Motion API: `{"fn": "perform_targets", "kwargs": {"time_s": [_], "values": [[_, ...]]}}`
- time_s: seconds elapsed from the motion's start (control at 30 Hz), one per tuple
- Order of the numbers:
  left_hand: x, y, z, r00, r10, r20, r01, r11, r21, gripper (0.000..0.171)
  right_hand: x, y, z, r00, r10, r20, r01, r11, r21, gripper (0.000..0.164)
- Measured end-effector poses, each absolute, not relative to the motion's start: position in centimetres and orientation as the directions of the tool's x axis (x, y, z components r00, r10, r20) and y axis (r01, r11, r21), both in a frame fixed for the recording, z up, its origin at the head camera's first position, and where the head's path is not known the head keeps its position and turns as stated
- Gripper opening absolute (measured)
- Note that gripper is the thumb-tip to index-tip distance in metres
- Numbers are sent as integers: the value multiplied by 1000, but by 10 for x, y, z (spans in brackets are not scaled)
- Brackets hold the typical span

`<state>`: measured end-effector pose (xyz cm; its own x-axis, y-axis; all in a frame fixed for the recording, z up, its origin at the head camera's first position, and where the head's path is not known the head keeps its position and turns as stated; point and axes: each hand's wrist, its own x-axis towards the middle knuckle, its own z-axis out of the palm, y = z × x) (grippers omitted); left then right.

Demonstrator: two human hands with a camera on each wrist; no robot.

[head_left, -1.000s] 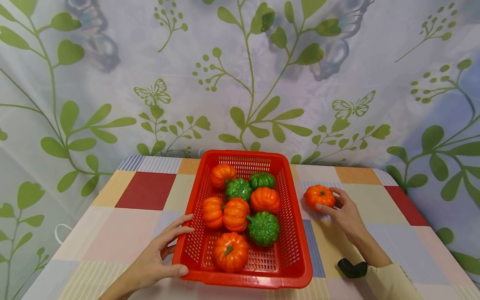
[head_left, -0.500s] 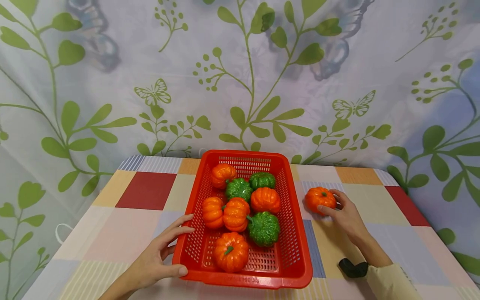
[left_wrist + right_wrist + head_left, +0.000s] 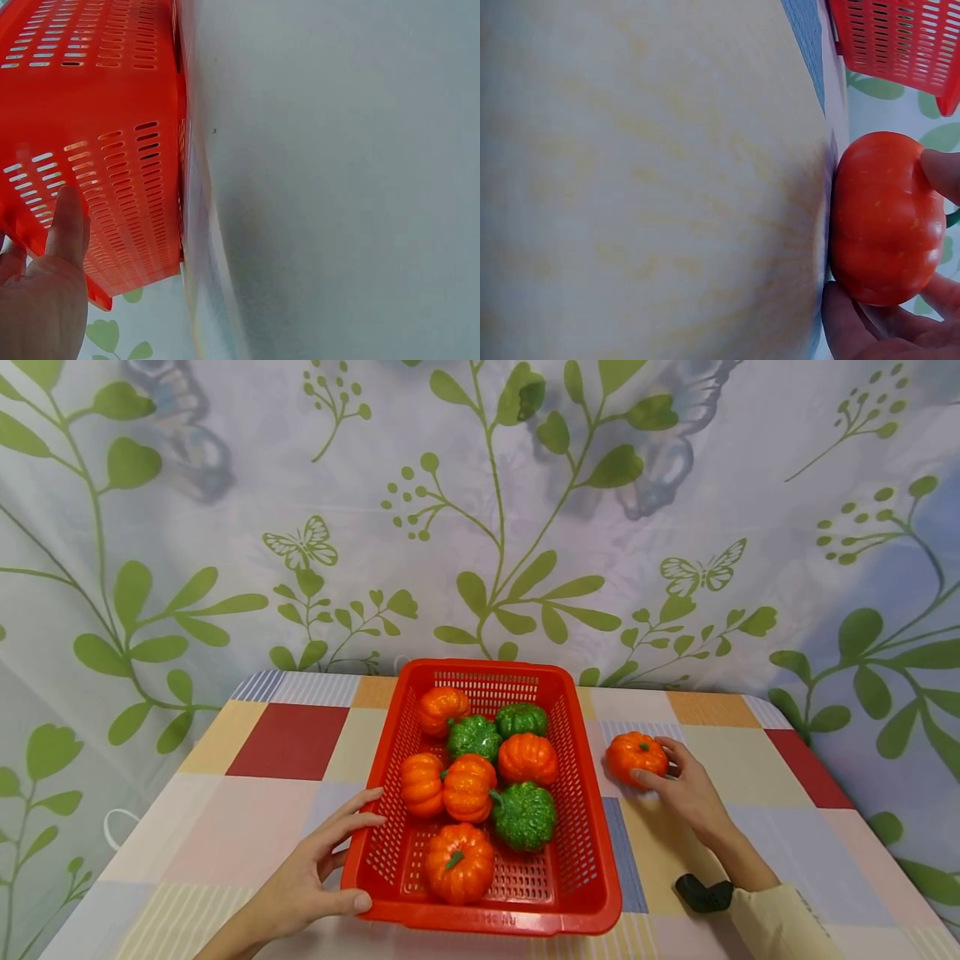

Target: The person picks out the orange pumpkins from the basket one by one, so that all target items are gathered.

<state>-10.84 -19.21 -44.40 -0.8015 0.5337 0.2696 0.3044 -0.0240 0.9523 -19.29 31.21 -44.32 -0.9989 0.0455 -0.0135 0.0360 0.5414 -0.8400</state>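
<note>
We see the right hand [image 3: 686,789] at the right of the frame, thumb on the near side and fingers curled round the far side of a single orange pumpkin [image 3: 636,758]. The grip is closed only as far as the pumpkin's width allows – perhaps a light hold, since the pumpkin seems to rest on the patchwork tablecloth [image 3: 750,760], which would bear its weight.

At lower centre we have the red basket [image 3: 487,920], just left of that pumpkin and apart from it. The left hand [image 3: 311,868] lies at its lower-left corner, fingers spread and fairly straight along the left rim, thumb on the near corner; we take this as steadying rather than lifting.

Inside the basket, five orange pumpkins [image 3: 460,862] and three green pumpkins [image 3: 524,816] sit loosely together – its walls would stop them rolling away. We notice a black device [image 3: 703,894] at the right wrist, beside a pale sleeve [image 3: 776,922].
</note>
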Motion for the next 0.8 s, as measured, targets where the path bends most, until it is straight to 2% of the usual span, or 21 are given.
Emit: {"fn": "perform_targets", "kwargs": {"time_s": [0.43,0.8], "values": [[-108,-192,-444,-809,529,256,286,-27,958,61,-193,313,-449,-999,33,-36,48,497,-866,80],[-108,-191,-443,-807,527,266,292,-36,956,61,-191,315,-445,-998,37,-57,67,457,-887,95]]}}
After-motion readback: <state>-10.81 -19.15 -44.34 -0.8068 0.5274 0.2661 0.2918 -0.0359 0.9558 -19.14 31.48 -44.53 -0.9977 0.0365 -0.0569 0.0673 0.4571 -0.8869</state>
